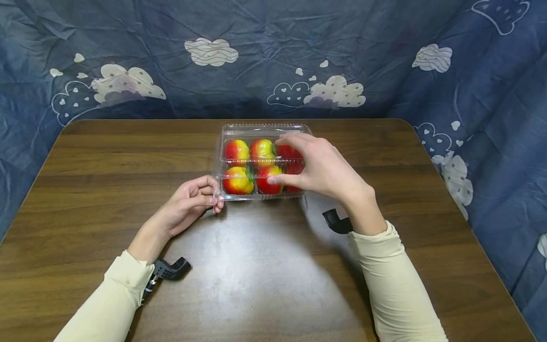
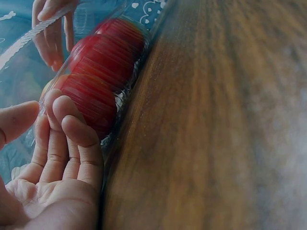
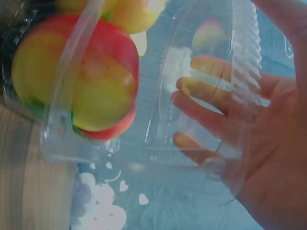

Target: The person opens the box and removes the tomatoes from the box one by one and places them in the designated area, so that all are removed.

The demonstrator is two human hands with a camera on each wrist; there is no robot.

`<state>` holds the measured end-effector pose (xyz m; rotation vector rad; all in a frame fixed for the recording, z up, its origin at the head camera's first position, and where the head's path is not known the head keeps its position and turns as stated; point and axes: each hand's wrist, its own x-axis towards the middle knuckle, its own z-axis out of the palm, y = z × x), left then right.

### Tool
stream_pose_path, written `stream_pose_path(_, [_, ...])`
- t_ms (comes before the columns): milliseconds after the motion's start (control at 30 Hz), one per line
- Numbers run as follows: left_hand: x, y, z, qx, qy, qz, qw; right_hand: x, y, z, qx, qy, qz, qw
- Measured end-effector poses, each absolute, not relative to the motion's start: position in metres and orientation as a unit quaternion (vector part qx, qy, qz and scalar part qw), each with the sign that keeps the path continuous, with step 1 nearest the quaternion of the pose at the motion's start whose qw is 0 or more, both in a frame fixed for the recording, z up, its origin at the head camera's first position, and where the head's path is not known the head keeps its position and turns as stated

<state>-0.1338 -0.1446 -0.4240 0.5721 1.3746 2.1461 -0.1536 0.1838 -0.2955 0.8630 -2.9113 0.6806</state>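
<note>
The right hand (image 1: 325, 166) is loose and spread wide over the right side of the box (image 1: 256, 128), thumb well apart from the fingers. From the right wrist, its fingers show through the clear lid (image 3: 245, 52) — I cannot tell how far up the lid is. The left hand (image 1: 188, 202) has bent fingers at the near left corner of the box. They touch it, but I cannot tell if they pinch it.

The box sits on the table (image 1: 107, 190), near the back edge. In it are six red and yellow fruits (image 1: 238, 181) in two rows of three, and the right hand partly covers the ones on the right.

Both arms have cream sleeves (image 1: 100, 299), and a black gadget (image 1: 173, 269) is at each wrist. Behind the table hangs a blue cloth (image 1: 239, 90) — it has white clouds (image 1: 211, 51) and hearts.
</note>
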Motion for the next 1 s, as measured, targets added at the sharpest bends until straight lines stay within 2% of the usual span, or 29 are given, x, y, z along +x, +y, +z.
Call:
stream_pose_path(100, [-0.133,-0.145,-0.424,0.212,0.507,0.794,0.261,-0.155,0.188,-0.294,0.264,-0.933,0.243,0.034])
stream_pose_path(300, [-0.134,-0.144,-0.423,0.215,0.505,0.794,0.261,-0.160,0.195,-0.295,0.245,-0.916,0.295,0.120])
stream_pose_path(467, [-0.134,-0.145,-0.424,0.210,0.504,0.796,0.260,-0.166,0.199,-0.299,0.211,-0.892,0.363,0.168])
stream_pose_path(700, [-0.135,-0.145,-0.424,0.211,0.500,0.797,0.264,-0.169,0.201,-0.302,0.176,-0.871,0.425,0.173])
stream_pose_path(867, [-0.134,-0.145,-0.422,0.207,0.500,0.798,0.264,-0.158,0.192,-0.288,0.180,-0.850,0.466,0.168])
stream_pose_path(1000, [-0.134,-0.145,-0.421,0.204,0.498,0.800,0.265,-0.155,0.188,-0.285,0.180,-0.830,0.492,0.192])
